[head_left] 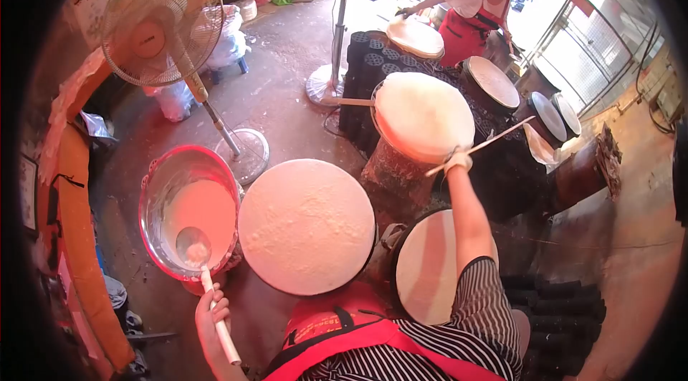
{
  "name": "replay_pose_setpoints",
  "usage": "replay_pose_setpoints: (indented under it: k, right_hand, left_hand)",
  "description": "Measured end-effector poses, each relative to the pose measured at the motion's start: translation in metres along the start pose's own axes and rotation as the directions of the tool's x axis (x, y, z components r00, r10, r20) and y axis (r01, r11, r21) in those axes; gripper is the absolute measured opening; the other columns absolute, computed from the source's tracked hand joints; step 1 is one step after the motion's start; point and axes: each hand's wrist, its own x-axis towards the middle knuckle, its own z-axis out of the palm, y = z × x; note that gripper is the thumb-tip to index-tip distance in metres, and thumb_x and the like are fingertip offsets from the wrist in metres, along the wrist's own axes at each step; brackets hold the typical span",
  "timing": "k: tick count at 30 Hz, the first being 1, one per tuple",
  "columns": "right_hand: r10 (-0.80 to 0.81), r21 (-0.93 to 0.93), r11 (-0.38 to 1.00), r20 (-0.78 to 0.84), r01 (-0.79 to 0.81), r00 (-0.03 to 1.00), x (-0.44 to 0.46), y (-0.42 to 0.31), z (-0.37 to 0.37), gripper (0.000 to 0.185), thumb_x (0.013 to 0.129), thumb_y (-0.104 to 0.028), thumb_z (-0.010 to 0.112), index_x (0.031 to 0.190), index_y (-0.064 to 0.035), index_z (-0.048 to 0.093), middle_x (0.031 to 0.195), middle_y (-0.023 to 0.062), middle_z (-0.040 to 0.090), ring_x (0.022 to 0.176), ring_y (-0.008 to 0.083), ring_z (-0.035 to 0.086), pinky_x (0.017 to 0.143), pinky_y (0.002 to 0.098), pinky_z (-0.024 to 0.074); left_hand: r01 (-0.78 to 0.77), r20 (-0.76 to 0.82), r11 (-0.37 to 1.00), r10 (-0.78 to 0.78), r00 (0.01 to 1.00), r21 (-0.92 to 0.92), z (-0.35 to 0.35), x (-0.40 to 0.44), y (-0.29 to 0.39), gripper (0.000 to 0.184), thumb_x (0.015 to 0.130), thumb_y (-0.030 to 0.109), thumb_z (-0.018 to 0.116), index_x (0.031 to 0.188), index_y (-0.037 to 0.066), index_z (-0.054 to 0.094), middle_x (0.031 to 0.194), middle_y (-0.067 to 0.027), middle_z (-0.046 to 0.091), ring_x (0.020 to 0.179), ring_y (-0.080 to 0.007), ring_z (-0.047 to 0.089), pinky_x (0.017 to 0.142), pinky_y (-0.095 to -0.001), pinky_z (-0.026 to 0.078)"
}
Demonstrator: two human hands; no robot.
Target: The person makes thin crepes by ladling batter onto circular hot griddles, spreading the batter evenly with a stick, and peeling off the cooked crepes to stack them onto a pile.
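Note:
My left hand (212, 308) is wrapped round the pale handle of a ladle (193, 246), whose bowl rests over the pinkish batter (204, 212) in a metal bucket (146, 202). Stretched far forward, my right hand (457, 159) is closed on a thin wooden stick (494, 141). It is at the near edge of a large round flatbread (424, 116) on a raised stand; whether the fingers also pinch that edge, I cannot tell. Between bucket and right arm is a round griddle (307, 227) covered by a pale, slightly lumpy layer. Another round griddle (426, 266) lies partly under my right arm.
Two standing fans (161, 30) (337, 44) rise from the floor. Stacked coal briquettes (373, 58) stand behind the flatbread. A co-worker in a red apron (462, 37) handles another round flatbread (416, 37). More griddles (493, 82) line the right; dark cylinders (566, 309) lie lower right.

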Motion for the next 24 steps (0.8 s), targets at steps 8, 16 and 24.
replay_pose_setpoints:
  k: [8, 16, 24]
  right_hand:
    - [-0.343, -0.568, 0.796, -0.137, 0.210, 0.929, 0.007, 0.003, -0.017, 0.048, 0.086, -0.036, 0.076, 0.107, 0.0077, 0.070, 0.099, 0.0199, 0.074, 0.086, 0.0324, 0.071, 0.077, 0.0415, 0.0534]
    - [0.218, -0.508, 0.852, 0.568, 0.129, 0.793, -0.176, 0.008, 0.025, 0.036, 0.100, -0.044, 0.056, 0.112, -0.0109, 0.060, 0.064, -0.0031, 0.045, 0.042, 0.0077, 0.039, 0.037, 0.0261, 0.0311]
    - [0.947, -0.923, 0.240, 0.291, 0.299, 0.137, -0.526, 0.156, 0.163, 0.047, 0.102, -0.034, 0.053, 0.144, -0.0161, 0.044, 0.082, 0.0088, 0.062, 0.054, 0.0124, 0.054, 0.046, 0.0242, 0.0392]
  left_hand:
    - [0.118, -0.044, 0.969, -0.130, 0.991, -0.217, 0.028, 0.003, -0.007, 0.024, 0.102, 0.008, 0.046, 0.119, -0.010, 0.043, 0.079, -0.0045, 0.043, 0.055, -0.0073, 0.040, 0.040, -0.0187, 0.038]
    - [0.184, 0.003, 0.921, -0.195, 0.981, -0.343, -0.029, 0.045, 0.056, 0.022, 0.103, 0.008, 0.046, 0.118, -0.008, 0.044, 0.079, -0.0049, 0.047, 0.053, -0.0072, 0.041, 0.043, -0.0202, 0.037]
    - [-0.109, -0.311, 0.976, 0.165, 0.936, 0.190, -0.194, 0.235, 0.245, 0.014, 0.098, 0.009, 0.051, 0.103, -0.002, 0.043, 0.081, -0.0066, 0.050, 0.055, -0.0081, 0.045, 0.045, -0.0191, 0.038]
